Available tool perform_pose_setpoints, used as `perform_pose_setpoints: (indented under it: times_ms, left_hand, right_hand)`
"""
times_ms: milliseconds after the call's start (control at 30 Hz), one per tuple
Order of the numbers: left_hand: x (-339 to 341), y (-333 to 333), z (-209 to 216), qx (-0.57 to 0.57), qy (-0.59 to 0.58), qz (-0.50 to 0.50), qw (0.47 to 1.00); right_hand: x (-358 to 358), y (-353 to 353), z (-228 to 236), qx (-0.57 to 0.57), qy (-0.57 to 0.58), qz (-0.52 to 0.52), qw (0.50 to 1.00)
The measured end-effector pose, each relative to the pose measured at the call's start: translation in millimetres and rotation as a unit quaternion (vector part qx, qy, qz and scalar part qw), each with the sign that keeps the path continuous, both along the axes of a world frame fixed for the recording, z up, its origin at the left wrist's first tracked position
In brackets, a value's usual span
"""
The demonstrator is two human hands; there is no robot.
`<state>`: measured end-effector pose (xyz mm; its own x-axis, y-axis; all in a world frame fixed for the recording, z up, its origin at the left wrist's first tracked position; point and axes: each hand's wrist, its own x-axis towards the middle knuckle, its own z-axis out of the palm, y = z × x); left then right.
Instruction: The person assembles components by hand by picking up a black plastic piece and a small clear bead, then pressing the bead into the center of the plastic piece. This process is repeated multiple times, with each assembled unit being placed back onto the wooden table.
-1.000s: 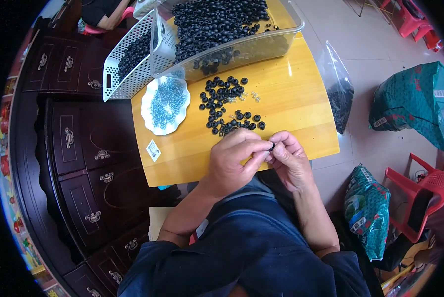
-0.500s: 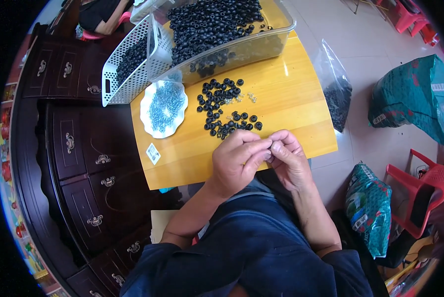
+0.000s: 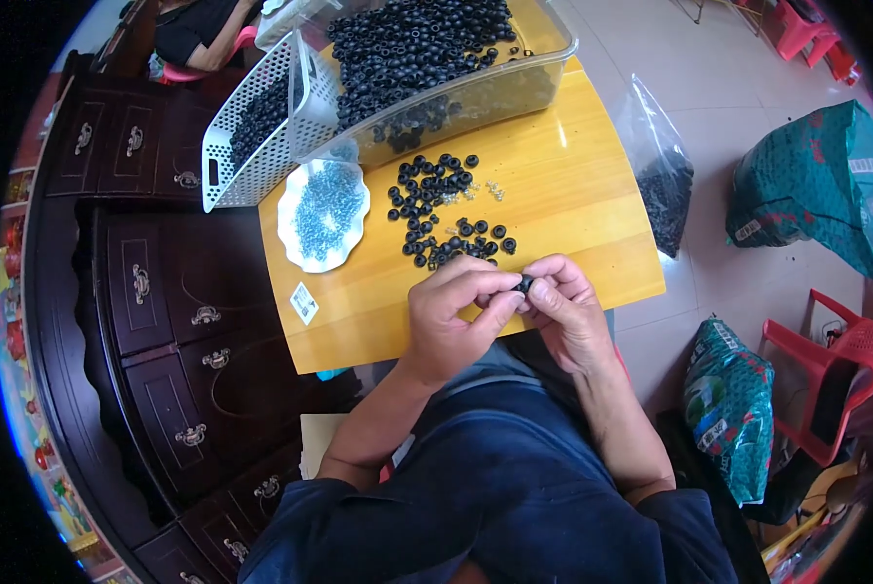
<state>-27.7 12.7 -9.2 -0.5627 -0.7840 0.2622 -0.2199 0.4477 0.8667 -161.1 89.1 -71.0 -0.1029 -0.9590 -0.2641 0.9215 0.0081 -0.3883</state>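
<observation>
My left hand [image 3: 453,310] and my right hand [image 3: 568,307] meet at the near edge of a small yellow wooden table [image 3: 573,204]. Between their fingertips they pinch one small black ring-shaped part [image 3: 524,284]. Just beyond the hands a loose pile of the same black rings [image 3: 438,209] lies on the table, with a few small clear bits [image 3: 495,190] beside it. A white scalloped plate [image 3: 305,255] holding tiny blue-grey pieces sits to the left of the pile.
A clear plastic tub [image 3: 514,83] heaped with black rings stands at the table's far edge, a white perforated basket [image 3: 237,146] of rings to its left. Dark wooden drawers [image 3: 164,321] flank the left. A clear bag [image 3: 662,185], green sacks [image 3: 816,185] and a red chair [image 3: 835,380] stand right.
Both hands stay together at the table's near edge, fingers shifting slightly around the small black part. Nothing on the table has moved.
</observation>
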Motion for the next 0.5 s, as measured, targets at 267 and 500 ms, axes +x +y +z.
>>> perform_pose_setpoints:
  times_ms: [267, 500]
  left_hand:
    - [-1.7, -3.0, 1.5, -0.012, 0.021, -0.019, 1.0]
    - [2.6, -2.8, -0.3, 0.033, 0.021, -0.023, 0.999]
  right_hand:
    - [-0.1, -0.9, -0.8, -0.011, -0.012, -0.004, 1.0]
    - [-0.2, 0.3, -3.1, -0.007, 0.003, 0.004, 1.0]
